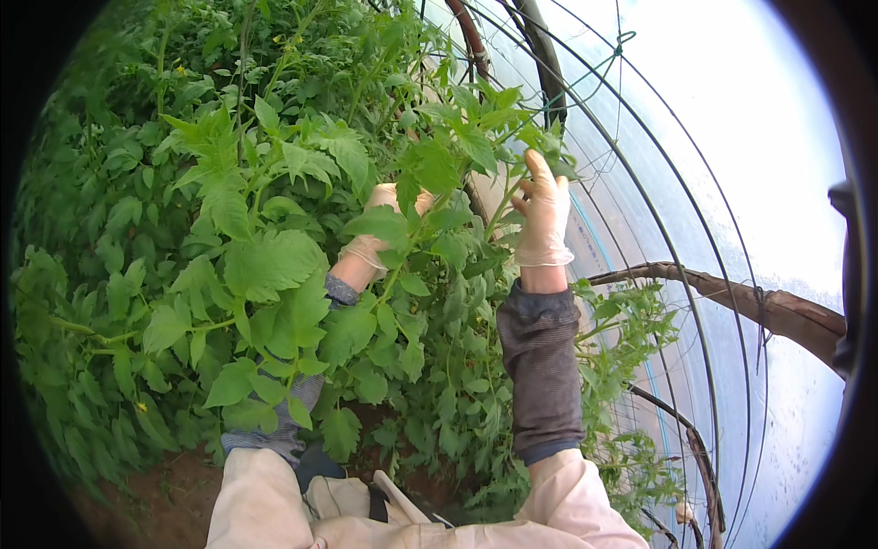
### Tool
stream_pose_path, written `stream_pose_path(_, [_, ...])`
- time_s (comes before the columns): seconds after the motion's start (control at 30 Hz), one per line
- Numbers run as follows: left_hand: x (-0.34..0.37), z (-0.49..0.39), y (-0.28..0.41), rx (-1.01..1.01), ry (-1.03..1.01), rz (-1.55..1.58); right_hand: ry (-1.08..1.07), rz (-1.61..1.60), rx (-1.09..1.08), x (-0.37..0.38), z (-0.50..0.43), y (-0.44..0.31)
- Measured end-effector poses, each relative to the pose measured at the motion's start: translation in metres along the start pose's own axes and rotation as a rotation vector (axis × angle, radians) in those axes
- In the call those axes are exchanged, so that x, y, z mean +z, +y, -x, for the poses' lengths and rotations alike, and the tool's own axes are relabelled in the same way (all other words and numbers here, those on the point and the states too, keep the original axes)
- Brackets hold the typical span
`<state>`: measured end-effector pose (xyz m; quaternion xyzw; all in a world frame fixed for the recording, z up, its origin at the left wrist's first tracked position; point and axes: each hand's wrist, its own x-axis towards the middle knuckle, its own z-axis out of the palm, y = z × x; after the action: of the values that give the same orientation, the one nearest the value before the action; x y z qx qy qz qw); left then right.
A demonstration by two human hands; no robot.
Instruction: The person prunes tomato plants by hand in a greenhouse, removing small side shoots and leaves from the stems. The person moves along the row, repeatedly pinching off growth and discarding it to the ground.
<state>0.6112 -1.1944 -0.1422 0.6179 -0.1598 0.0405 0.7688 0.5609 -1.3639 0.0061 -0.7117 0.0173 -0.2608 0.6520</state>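
Note:
Both my hands wear thin translucent gloves and reach in among tall green tomato plants. My left hand (385, 209) is partly covered by the leaves of a tomato plant (439, 168); its fingers are hidden, so its hold cannot be made out. My right hand (544, 199) is raised at the right side of that plant, beside a green stem (506, 199), palm turned to the left. Its index finger points up towards the top leaves and the other fingers are curled; whether they touch the stem is not clear. Large tomato leaves (274, 264) hang over my left forearm.
Dense tomato plants (103, 206) with a few yellow flowers fill the left. To the right curves a plastic film wall (768, 206) with thin dark hoops, a brown pole (727, 291) and a knotted green cord (621, 44). Brown soil (164, 497) shows at the lower left.

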Motion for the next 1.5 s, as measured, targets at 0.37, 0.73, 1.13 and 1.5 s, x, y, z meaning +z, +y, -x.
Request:
stream_pose_path(0.37, [0.002, 0.003, -0.022, -0.209, -0.015, 0.668, 0.098, 0.330, -0.116, -0.005, -0.019, -0.002])
stream_pose_path(0.73, [-0.012, 0.020, -0.004, -0.581, 0.035, 0.942, 0.061, -0.063, -0.051, -0.038, -0.060, 0.027])
stream_pose_path(1.13, [-0.013, 0.020, -0.023, -0.623, 0.387, 0.603, 0.128, 0.143, -0.382, -0.063, -0.053, -0.010])
stream_pose_path(1.5, [-0.046, 0.147, 0.040, -0.441, 0.279, 0.064, -0.357, 0.114, -0.322, -0.002, -0.024, -0.070])
